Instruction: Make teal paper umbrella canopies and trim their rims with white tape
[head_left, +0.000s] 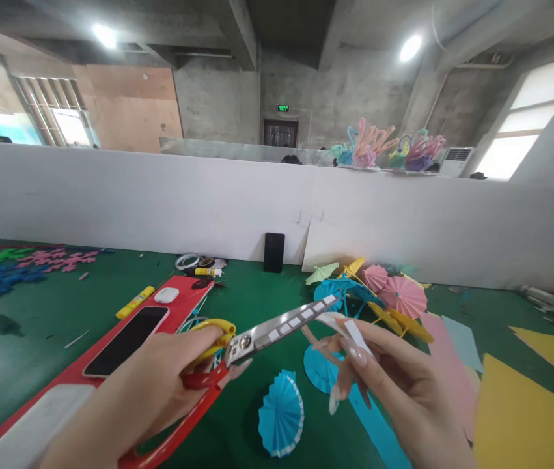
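Observation:
My left hand is wrapped round the red and yellow handles of a pair of scissors. The blades look closed and point up to the right, with several small white tape pieces stuck along them. Close to the tips, my right hand pinches a white strip of tape; a thin curled strip trails under its fingers. Below the blades, a blue pleated paper fan has white pieces along its right edge. Another blue pleated paper and a blue paper strip lie partly behind my right hand.
Small paper umbrellas stand behind my right hand. Coloured paper sheets lie at the right. On a red board at the left rests a phone, with a yellow glue stick beside it. A white partition borders the green table.

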{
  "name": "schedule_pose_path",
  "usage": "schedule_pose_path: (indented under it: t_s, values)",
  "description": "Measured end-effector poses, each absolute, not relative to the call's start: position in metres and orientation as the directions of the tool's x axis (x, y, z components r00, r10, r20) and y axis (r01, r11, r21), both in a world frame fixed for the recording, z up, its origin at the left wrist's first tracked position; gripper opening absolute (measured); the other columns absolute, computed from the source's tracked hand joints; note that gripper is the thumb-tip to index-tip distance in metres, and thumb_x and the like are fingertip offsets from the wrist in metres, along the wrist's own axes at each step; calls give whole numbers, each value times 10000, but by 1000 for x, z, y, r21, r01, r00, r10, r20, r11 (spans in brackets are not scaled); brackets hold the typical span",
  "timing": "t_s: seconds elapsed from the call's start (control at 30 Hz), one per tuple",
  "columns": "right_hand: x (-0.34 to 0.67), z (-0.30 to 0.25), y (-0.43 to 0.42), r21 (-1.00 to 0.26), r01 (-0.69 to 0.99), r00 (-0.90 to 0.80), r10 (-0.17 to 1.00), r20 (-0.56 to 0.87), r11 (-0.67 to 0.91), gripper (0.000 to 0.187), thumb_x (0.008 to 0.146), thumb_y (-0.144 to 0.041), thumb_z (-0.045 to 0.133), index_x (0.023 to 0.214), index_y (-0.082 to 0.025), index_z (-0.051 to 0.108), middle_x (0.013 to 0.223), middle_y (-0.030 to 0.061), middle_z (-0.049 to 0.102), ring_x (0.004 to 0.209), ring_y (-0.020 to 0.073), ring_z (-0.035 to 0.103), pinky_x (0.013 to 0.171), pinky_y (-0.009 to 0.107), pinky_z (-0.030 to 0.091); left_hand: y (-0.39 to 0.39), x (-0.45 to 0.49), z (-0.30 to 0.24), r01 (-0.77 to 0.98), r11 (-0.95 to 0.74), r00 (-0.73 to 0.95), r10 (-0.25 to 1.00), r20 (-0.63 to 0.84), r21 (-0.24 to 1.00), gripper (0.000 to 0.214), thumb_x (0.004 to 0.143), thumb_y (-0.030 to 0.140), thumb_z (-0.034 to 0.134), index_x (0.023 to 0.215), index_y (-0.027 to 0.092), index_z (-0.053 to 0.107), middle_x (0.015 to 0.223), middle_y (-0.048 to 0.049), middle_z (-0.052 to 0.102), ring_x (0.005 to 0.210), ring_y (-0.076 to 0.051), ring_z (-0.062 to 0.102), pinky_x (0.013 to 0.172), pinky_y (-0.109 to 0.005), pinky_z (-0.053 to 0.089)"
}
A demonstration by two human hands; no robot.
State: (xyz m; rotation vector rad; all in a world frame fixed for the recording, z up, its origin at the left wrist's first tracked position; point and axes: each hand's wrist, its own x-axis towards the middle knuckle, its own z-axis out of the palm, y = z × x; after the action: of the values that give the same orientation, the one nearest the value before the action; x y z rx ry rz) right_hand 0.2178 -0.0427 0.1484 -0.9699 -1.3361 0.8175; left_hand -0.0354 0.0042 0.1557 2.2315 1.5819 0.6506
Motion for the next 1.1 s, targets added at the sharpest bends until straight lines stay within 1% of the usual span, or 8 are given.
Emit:
schedule_pose_path:
  t_s: [0.23, 0.43, 0.57, 0.73, 0.83, 0.9, 1.0, 1.1]
  values:
    - [219, 147, -27, -922, 116, 112, 917, 382, 370, 289, 864, -325, 568, 1126, -248, 661, 611, 14, 692, 534, 180, 652, 566, 318, 554, 11, -38, 160, 864, -301, 203, 942, 267, 404, 268, 734, 427, 485, 880, 240, 610, 678, -11, 651, 506, -154, 544, 443, -191, 373]
    - [220, 137, -17, -939, 64, 35, 939, 342, 339, 587, 898, -322, 522, 1432, -231, 296, 693, 19, 719, 738, 223, 700, 752, 415, 551, 11, -38, 162, 886, -291, 148, 915, 375, 361, 195, 738, 376, 459, 814, 238, 575, 613, 12, 603, 511, -147, 524, 474, -195, 360]
    - [218, 136, -14, -949, 9, 2, 949, 315, 315, 519, 875, -326, 562, 1366, -240, 413, 896, 58, 729, 807, 222, 691, 740, 383, 554, 13, -41, 164, 902, -300, 177, 912, 369, 311, 118, 727, 331, 475, 763, 236, 535, 564, 28, 553, 468, -134, 481, 438, -195, 312]
    - [216, 135, -9, -952, -30, -1, 952, 306, 306, 481, 913, -364, 491, 1358, -199, 415, 633, 4, 697, 752, 204, 696, 803, 392, 531, 12, -43, 165, 912, -243, 119, 927, 355, 330, 140, 748, 350, 478, 806, 237, 536, 561, 30, 554, 456, -134, 477, 436, -198, 316]
    - [216, 131, -5, -946, -16, 26, 946, 323, 323, 451, 883, -361, 543, 1298, -216, 443, 694, 16, 721, 659, 184, 677, 691, 342, 544, 12, -42, 164, 893, -232, 83, 927, 366, 385, 158, 737, 340, 466, 809, 230, 554, 598, 21, 596, 474, -140, 508, 446, -202, 340]
    - [215, 124, 0, -937, 31, 35, 937, 348, 347, 409, 871, -370, 559, 1240, -224, 457, 747, 36, 739, 662, 188, 674, 617, 307, 537, 15, -42, 160, 871, -223, 71, 938, 338, 437, 196, 755, 360, 450, 815, 221, 575, 634, 9, 628, 509, -153, 549, 458, -204, 362]
    - [208, 104, 18, -884, 273, -5, 919, 394, 381, 371, 909, -379, 480, 1240, -224, 416, 821, 59, 746, 642, 187, 671, 588, 309, 534, 23, -39, 141, 833, -204, 44, 951, 306, 515, 249, 763, 375, 464, 893, 218, 607, 664, 2, 657, 578, -177, 609, 477, -203, 397]
    - [192, 75, 48, -848, 367, -68, 920, 386, 382, 314, 882, -311, 535, 1183, -225, 510, 880, 60, 742, 696, 202, 673, 722, 377, 528, 32, -37, 106, 813, -221, 113, 967, 227, 539, 261, 775, 310, 472, 979, 239, 618, 767, 5, 694, 682, -181, 655, 527, -200, 453]
